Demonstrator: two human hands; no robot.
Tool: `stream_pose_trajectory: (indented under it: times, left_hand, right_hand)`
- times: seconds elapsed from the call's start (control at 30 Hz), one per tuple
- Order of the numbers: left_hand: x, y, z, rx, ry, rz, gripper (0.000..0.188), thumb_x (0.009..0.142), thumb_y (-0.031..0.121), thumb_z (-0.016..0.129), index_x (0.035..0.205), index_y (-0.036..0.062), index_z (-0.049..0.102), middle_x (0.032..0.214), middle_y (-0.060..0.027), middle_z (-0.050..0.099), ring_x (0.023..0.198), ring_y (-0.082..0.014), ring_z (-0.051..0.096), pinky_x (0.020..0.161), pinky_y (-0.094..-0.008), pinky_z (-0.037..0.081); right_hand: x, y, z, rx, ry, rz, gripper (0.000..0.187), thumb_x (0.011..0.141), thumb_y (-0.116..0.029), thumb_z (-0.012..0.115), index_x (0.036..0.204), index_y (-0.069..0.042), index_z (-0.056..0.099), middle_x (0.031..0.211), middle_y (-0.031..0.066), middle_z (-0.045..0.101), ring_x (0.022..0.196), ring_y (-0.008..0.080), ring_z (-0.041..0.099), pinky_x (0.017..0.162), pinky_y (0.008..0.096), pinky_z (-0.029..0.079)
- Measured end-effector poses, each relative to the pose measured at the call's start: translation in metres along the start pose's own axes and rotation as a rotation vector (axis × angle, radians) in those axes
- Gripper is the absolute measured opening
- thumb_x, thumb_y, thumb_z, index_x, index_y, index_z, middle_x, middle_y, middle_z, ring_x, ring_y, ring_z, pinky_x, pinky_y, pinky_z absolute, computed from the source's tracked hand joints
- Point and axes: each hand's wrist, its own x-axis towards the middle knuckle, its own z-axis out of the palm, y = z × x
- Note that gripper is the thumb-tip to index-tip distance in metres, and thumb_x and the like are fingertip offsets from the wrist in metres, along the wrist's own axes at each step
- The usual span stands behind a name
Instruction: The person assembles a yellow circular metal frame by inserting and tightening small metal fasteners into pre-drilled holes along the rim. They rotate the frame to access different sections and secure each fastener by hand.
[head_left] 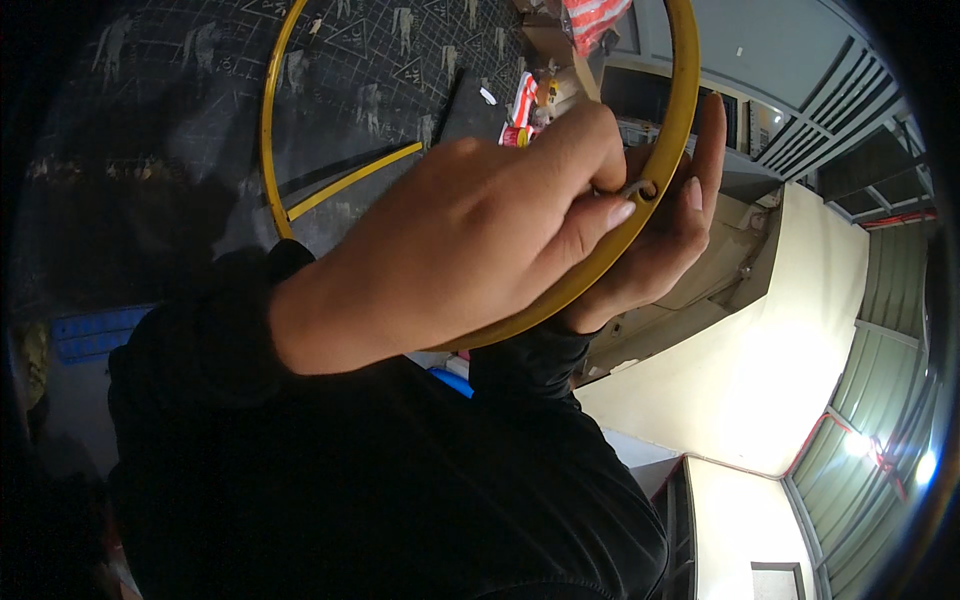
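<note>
A large yellow hoop stands in front of me, its rim curving from the upper left round to the upper right. My left hand is closed, pinching a small curved metal hook between thumb and index finger. The hook sits at a hole in the hoop's rim. Behind that part of the rim, my right hand holds the hoop, one finger stretched upward past it; its other fingers are partly hidden. A straight yellow bar meets the hoop's far left side; I cannot tell whether it is joined.
A dark surface with pale printed marks fills the upper left. Red-and-white striped packaging lies beyond the hoop. A blue plastic crate is at the left, a cream panel at the right, with a grey metal grille above it.
</note>
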Motion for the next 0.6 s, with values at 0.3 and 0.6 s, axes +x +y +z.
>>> stream_pose_trajectory:
  times: [0.3, 0.6]
  left_hand:
    - [-0.004, 0.009, 0.007, 0.167, 0.054, 0.030, 0.017, 0.093, 0.008, 0.073, 0.093, 0.0031, 0.056, 0.070, -0.0082, 0.065, 0.061, -0.0191, 0.071, 0.050, -0.0312, 0.053]
    - [-0.001, -0.006, 0.000, 0.228, 0.038, 0.266, 0.017, 0.091, 0.006, 0.075, 0.092, 0.0046, 0.058, 0.067, -0.0065, 0.063, 0.059, -0.0158, 0.069, 0.048, -0.0298, 0.052]
  right_hand:
    - [-0.002, -0.004, 0.010, -0.032, 0.007, -0.043, 0.073, 0.093, -0.038, 0.037, 0.149, 0.009, 0.045, 0.121, 0.0222, 0.067, 0.091, 0.0159, 0.067, 0.074, 0.0253, 0.049]
    - [-0.004, -0.006, 0.003, -0.093, -0.022, -0.038, 0.073, 0.094, -0.040, 0.037, 0.148, 0.009, 0.045, 0.132, 0.0244, 0.063, 0.101, 0.0192, 0.067, 0.083, 0.0271, 0.051]
